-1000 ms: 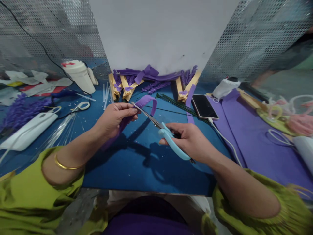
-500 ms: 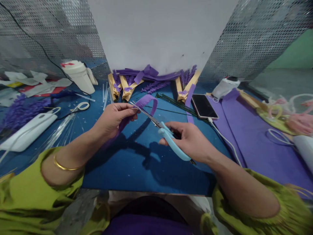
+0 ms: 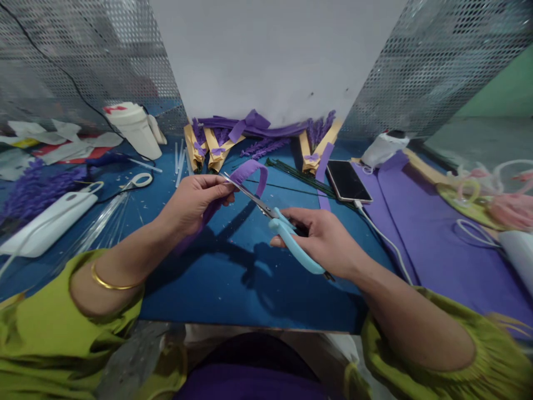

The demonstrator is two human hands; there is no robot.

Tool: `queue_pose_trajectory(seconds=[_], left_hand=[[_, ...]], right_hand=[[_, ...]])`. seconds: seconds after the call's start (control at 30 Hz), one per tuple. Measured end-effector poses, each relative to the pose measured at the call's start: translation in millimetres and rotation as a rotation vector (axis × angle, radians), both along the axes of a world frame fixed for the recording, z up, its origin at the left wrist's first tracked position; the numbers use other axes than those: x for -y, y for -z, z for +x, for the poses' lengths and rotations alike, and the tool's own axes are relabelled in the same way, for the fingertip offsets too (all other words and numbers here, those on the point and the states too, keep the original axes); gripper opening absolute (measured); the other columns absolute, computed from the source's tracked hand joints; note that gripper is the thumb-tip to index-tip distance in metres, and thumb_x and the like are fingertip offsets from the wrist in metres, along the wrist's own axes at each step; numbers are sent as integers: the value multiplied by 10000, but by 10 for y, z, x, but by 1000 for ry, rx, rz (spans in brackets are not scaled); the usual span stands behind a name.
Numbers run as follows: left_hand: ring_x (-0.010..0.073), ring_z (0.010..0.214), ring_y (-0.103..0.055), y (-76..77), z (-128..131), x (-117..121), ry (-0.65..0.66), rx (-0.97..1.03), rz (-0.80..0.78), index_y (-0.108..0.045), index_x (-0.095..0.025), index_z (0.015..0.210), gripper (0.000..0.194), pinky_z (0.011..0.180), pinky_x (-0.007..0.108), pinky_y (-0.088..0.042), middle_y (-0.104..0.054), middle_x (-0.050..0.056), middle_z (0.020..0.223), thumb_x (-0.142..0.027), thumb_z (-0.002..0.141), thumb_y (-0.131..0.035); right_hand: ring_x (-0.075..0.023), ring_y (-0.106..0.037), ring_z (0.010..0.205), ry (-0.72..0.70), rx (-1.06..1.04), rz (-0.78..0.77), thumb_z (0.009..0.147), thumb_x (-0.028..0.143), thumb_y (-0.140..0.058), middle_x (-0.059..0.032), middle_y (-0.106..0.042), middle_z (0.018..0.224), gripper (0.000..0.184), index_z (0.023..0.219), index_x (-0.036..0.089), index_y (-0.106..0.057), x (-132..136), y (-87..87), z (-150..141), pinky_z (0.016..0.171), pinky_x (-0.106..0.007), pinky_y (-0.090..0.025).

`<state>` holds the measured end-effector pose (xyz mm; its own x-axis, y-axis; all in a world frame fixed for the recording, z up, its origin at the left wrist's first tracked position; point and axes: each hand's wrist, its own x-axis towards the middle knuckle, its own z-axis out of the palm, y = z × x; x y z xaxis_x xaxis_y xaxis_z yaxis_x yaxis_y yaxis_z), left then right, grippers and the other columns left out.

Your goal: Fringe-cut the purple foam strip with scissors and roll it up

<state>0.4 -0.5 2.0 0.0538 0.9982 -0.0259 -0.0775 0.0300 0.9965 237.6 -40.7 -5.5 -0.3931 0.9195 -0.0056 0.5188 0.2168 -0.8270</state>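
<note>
Between thumb and fingers, my left hand (image 3: 204,203) pinches a purple felt-like strip (image 3: 254,170). The strip arches up in a loop beyond the fingertips, and its other part hangs under the palm. My right hand (image 3: 325,239) is closed around the light-blue handles of a pair of scissors (image 3: 293,244). Their blades point up and left, lying against the strip right beside my left fingertips. Whether the blades are fully closed is hard to tell. Both hands are above the blue table (image 3: 216,300), which shows their shadows.
Small wrapped lavender bundles (image 3: 219,150) stand at the back beside folded purple strips (image 3: 275,130). Dark green stems (image 3: 295,176) lie behind the scissors. A phone (image 3: 348,180) with a cable rests on the right near purple sheets (image 3: 441,255). Glue sticks (image 3: 180,161) and white-handled scissors (image 3: 141,180) lie left.
Hardly anything differs. The scissor blades look closer together at the strip, and both hands hold nearly the same place.
</note>
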Motion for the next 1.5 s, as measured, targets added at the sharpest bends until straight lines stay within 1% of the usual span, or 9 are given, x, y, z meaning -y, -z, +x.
queue_pose_trajectory(seconds=[0.13, 0.3, 0.57, 0.83, 1.2, 1.37, 1.5], left_hand=[[96, 551, -562, -2, 3, 3, -6, -7, 0, -727, -173, 649, 111, 549, 196, -430, -653, 6, 586, -239, 620, -812], [93, 548, -561, -3, 5, 4, 1, -5, 0, -731, -176, 632, 76, 547, 192, -428, -649, 3, 578, -217, 631, -795], [74, 548, -568, -10, 12, 7, 5, 27, -26, -735, -166, 641, 60, 548, 160, -434, -655, 2, 580, -189, 644, -790], [80, 549, -578, -19, 14, 13, -3, 24, -46, -738, -168, 647, 80, 547, 163, -448, -659, 5, 580, -197, 631, -810], [77, 538, -562, -54, 32, 24, -7, 39, -66, -735, -163, 620, 64, 543, 163, -450, -641, 2, 561, -165, 617, -799], [87, 559, -579, -24, 0, 9, 16, 39, -65, -747, -170, 660, 103, 539, 162, -442, -666, 10, 595, -213, 621, -832], [97, 570, -589, -3, -20, -1, 35, 18, -78, -751, -162, 720, 172, 533, 174, -429, -693, 27, 633, -275, 629, -845]], right_hand=[[-128, -443, 599, -11, -7, -5, 775, 456, -711, -2, -587, 711, 280, 848, 187, -681, -2, 9, -7, 530, -261, -336], [-129, -454, 620, -5, 15, 16, 777, 466, -711, 1, -601, 747, 298, 884, 188, -693, 6, 10, 0, 522, -251, -326], [-124, -440, 598, -11, 24, 26, 781, 499, -697, 6, -573, 697, 319, 835, 186, -673, -1, 16, 1, 510, -246, -314], [-113, -397, 588, -27, 29, 23, 793, 474, -686, 14, -521, 662, 295, 787, 183, -641, -8, 2, 10, 508, -241, -302], [-113, -382, 593, -26, 51, 29, 794, 484, -682, 18, -514, 671, 310, 778, 178, -636, -18, 6, 14, 542, -254, -312], [-123, -423, 592, -12, 35, 17, 786, 495, -684, 10, -563, 695, 318, 840, 182, -671, -23, 15, 21, 530, -253, -314], [-116, -412, 570, 6, 33, 16, 784, 494, -683, 24, -546, 666, 311, 827, 186, -663, -35, 24, 28, 523, -250, -310]])
